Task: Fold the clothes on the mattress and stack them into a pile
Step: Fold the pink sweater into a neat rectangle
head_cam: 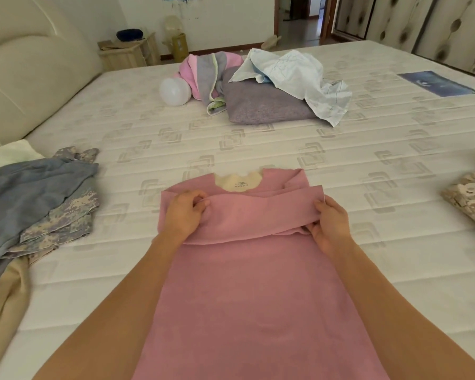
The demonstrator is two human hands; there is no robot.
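A cream padded headboard, wicker nightstand and open doorway behind.

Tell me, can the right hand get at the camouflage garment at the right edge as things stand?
Probably, but not at once: the right hand is gripping the pink shirt. The mattress between it and the camouflage garment is bare.

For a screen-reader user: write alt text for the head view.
Both hands, left hand and right hand, grip a sleeve folded across a pink long-sleeved top lying flat on a quilted mattress. Unfolded clothes lie left, a camouflage garment right.
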